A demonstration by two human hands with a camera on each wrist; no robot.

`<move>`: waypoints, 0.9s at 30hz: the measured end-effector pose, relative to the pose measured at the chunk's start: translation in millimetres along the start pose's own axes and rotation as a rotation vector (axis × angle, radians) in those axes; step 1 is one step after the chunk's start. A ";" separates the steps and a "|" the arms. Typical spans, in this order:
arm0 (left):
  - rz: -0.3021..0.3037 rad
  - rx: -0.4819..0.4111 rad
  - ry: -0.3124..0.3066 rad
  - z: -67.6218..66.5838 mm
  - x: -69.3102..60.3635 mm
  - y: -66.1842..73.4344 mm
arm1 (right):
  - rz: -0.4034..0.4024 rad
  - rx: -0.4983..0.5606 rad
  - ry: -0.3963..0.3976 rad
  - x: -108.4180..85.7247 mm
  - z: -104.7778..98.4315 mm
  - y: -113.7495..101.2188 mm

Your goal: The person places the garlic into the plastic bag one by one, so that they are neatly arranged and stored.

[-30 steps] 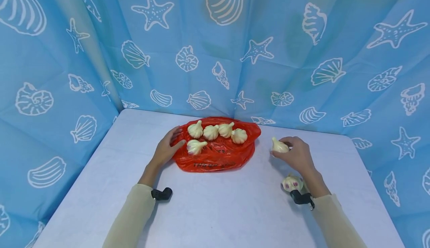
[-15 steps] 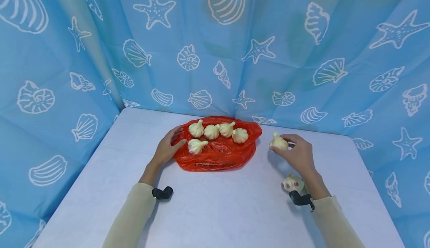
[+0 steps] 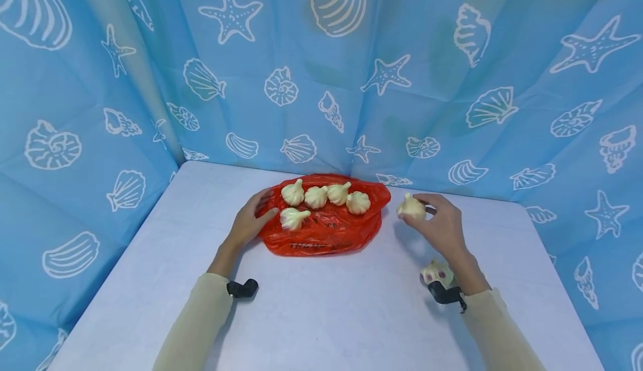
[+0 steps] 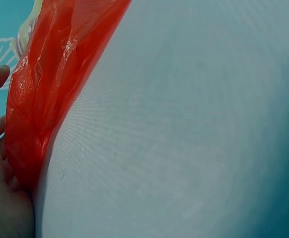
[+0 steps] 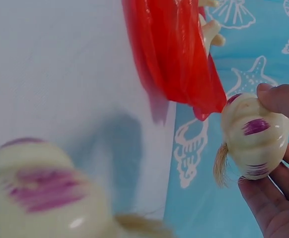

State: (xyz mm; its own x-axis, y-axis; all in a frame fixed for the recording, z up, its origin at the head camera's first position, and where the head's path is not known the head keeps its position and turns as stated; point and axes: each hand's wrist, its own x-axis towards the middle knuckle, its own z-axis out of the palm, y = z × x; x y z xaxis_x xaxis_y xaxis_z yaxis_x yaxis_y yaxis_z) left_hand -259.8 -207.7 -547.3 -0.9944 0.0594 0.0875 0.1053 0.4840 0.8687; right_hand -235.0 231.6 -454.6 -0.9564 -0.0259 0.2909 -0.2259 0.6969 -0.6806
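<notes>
A red plastic bag (image 3: 321,237) with dark lettering lies flat toward the back of the table, several garlic bulbs (image 3: 315,197) resting on it. My left hand (image 3: 248,220) rests at the bag's left edge, fingers fairly straight and thumb pointing at the nearest bulb. To the right of the bag, my right hand (image 3: 444,226) pinches another garlic bulb (image 5: 256,134) between thumb and fingers, above the table with its stem up. Purple streaks and a tuft of roots show on it in the right wrist view. One more purple-marked bulb (image 3: 437,273) sits on the table below the right wrist.
A white-covered table (image 3: 326,315) spreads under everything. Blue curtains (image 3: 321,70) with white shell and starfish prints enclose the back and sides. Black wrist cameras (image 3: 243,289) are strapped to both wrists.
My right hand has moved slightly left and up with its garlic bulb, whose stem now points more upright. The left hand and the bag have stayed in place.
</notes>
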 end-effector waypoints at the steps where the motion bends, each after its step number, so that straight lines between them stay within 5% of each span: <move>1: -0.002 -0.002 0.000 -0.3 -0.2 0.2 | -0.010 0.005 0.004 1.1 1.1 -2.2; 27: -0.003 -0.009 0.002 -1.1 -1.0 2.7 | -0.186 0.218 -0.072 21.8 70.9 -66.8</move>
State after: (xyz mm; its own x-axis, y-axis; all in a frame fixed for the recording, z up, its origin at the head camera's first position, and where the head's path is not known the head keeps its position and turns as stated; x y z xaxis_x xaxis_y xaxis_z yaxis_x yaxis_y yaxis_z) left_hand -258.5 -207.4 -544.5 -0.9947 0.0558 0.0858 0.1021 0.4765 0.8732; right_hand -253.9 133.6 -450.5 -0.9039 -0.1945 0.3809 -0.4252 0.5053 -0.7510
